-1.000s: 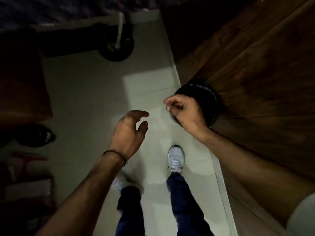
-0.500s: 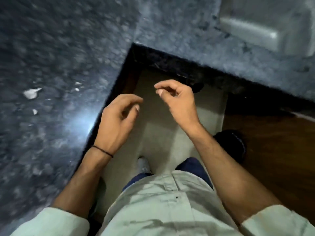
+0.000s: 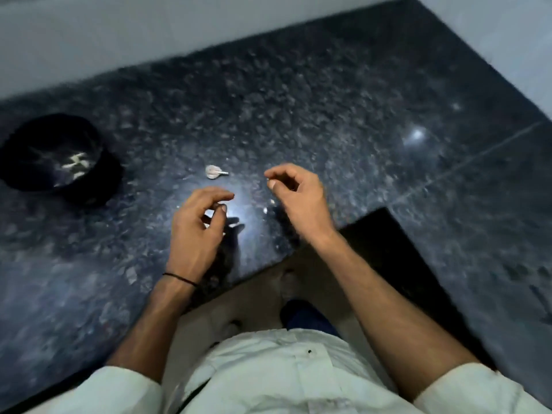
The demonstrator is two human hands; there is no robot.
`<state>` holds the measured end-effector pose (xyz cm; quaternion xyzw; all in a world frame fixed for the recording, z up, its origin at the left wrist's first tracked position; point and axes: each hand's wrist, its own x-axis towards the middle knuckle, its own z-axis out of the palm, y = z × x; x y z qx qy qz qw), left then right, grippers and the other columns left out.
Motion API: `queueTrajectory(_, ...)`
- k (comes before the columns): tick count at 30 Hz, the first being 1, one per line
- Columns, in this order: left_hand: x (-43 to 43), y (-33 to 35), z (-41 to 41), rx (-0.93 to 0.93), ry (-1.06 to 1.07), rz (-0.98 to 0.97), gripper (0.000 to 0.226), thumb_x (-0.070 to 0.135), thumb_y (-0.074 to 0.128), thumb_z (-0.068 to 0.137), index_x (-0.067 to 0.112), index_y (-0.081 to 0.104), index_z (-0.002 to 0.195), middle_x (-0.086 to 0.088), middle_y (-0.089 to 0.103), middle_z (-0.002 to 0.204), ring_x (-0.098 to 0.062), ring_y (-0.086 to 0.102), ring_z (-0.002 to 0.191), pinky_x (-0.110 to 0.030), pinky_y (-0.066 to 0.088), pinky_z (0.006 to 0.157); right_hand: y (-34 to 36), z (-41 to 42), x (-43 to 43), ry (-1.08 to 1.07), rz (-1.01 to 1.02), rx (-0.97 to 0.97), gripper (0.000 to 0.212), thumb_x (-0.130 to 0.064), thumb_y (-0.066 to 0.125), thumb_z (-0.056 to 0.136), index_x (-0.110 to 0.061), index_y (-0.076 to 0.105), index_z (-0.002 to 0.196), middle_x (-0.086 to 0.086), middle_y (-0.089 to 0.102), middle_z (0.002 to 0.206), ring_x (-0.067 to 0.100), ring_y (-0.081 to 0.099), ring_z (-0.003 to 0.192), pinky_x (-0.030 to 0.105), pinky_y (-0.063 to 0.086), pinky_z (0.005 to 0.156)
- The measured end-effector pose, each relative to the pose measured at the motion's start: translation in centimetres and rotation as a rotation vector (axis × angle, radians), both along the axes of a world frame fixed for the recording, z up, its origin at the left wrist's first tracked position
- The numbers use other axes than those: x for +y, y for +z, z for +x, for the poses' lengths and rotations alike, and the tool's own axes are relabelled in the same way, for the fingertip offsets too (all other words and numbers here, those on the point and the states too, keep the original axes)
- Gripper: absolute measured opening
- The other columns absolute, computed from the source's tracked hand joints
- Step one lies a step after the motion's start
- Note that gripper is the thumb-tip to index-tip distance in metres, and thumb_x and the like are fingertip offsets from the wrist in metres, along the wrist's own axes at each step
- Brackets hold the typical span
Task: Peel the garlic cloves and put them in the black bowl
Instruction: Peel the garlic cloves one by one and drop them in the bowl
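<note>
Dim light, frame somewhat blurred. Dark speckled stone desk (image 3: 328,100), glare patch near its front edge. Black bowl (image 3: 103,177) stands at far left of the desk, well apart from both hands; several pale peeled cloves (image 3: 74,165) lie inside. One garlic piece (image 3: 215,172), pale with a short stem, lies on the desk just beyond the hands, between them. Left hand (image 3: 197,228) hovers over the glare, fingers loosely curled, nothing seen in it; thin black band (image 3: 179,278) on the wrist. Right hand (image 3: 298,195) just beside it, fingers loosely curled, thumb and forefinger close but apart, holding nothing visible. Small pale scraps (image 3: 265,209) on the desk near the right hand. White shirt (image 3: 283,372) at the bottom.
</note>
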<state>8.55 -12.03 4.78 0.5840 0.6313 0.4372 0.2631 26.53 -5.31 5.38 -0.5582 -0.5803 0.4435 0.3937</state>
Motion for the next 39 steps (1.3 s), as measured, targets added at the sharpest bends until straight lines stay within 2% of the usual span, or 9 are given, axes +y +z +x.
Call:
queueTrajectory(5,0.0,-0.8,-1.0,-0.04,0.485,0.001,0.025,-0.013,0.057,0.089,0.007,0.07,0.099,-0.011,0.065,0.109,0.013,0.06,0.087,-0.003,0.044,0.073,-2.2,-2.2,5.2,0.228,-0.02,-0.095,0.019,0.0,0.062,0.09,-0.011,0.071,0.103,-0.002,0.069,0.09,0.007,0.061,0.081,0.025,0.051,0.081)
queueTrajectory(9,0.9,-2.7,-1.3,-0.01,0.63,-0.096,0.02,-0.001,0.068,0.087,0.017,0.066,0.096,-0.009,0.06,0.105,-0.001,0.058,0.077,-0.028,0.054,0.08,-3.2,-4.9,7.9,0.406,-0.003,-0.193,0.029,-0.003,0.063,0.088,-0.01,0.066,0.116,0.004,0.061,0.104,0.013,0.057,0.09,0.029,0.049,0.089)
queueTrajectory(12,2.0,-3.6,-0.8,0.028,0.621,-0.196,0.02,0.01,0.079,0.08,0.012,0.065,0.094,-0.003,0.05,0.102,-0.012,0.055,0.082,-0.021,0.048,0.083,-3.8,-6.5,8.8,0.538,0.0,-0.261,0.042,-0.006,0.067,0.087,-0.011,0.06,0.128,0.002,0.051,0.118,0.012,0.054,0.103,0.022,0.043,0.096)
queueTrajectory(16,2.7,-4.6,-0.7,0.063,0.599,-0.231,0.029,0.023,0.084,0.077,0.013,0.066,0.097,0.002,0.048,0.103,-0.014,0.055,0.093,-0.026,0.046,0.088,-5.0,-6.9,8.7,0.607,0.01,-0.338,0.047,-0.015,0.073,0.081,-0.018,0.059,0.126,-0.004,0.041,0.119,0.02,0.045,0.12,0.031,0.041,0.106)
queueTrajectory(24,4.0,-5.3,-1.5,0.321,0.513,-0.181,0.006,0.02,0.064,0.093,0.017,0.062,0.087,0.0,0.052,0.092,-0.023,0.052,0.087,-0.043,0.047,0.077,-5.2,-7.3,8.1,0.567,0.09,-0.389,0.039,-0.026,0.069,0.09,-0.029,0.063,0.128,-0.011,0.039,0.114,0.009,0.033,0.11,0.024,0.032,0.099)
queueTrajectory(27,4.5,-5.5,-1.9,0.377,0.489,-0.222,0.009,0.016,0.057,0.096,0.015,0.057,0.087,-0.003,0.051,0.092,-0.025,0.05,0.086,-0.047,0.047,0.071,-5.3,-7.6,7.9,0.512,0.111,-0.362,0.026,-0.025,0.065,0.094,-0.028,0.068,0.12,-0.015,0.041,0.11,0.006,0.034,0.106,0.006,0.026,0.09)
queueTrajectory(31,5.3,-4.2,-3.2,0.112,0.604,-0.122,0.014,0.003,0.052,0.096,0.014,0.053,0.088,-0.001,0.049,0.095,-0.013,0.046,0.082,-0.031,0.044,0.079,-5.6,-7.7,7.8,0.484,0.124,-0.333,0.023,-0.024,0.067,0.092,-0.027,0.07,0.115,-0.012,0.047,0.112,0.006,0.038,0.107,0.005,0.027,0.089)
queueTrajectory(34,6.0,-1.6,-6.5,0.121,0.739,0.048,0.014,-0.007,0.053,0.091,0.006,0.057,0.091,-0.006,0.052,0.096,-0.009,0.045,0.088,-0.008,0.034,0.081,-5.6,-8.0,7.8,0.457,0.109,-0.331,0.023,-0.026,0.067,0.091,-0.03,0.069,0.114,-0.012,0.048,0.111,0.007,0.039,0.107,0.012,0.03,0.087)
queueTrajectory(39,7.5,0.7,-13.1,0.35,0.877,-0.013,0.005,0.005,0.059,0.092,0.009,0.062,0.094,-0.012,0.065,0.095,-0.033,0.056,0.092,-0.044,0.041,0.082,-5.2,-8.6,7.7,0.433,0.094,-0.37,0.021,-0.033,0.065,0.092,-0.033,0.066,0.113,-0.012,0.047,0.109,0.008,0.038,0.104,0.025,0.031,0.081)
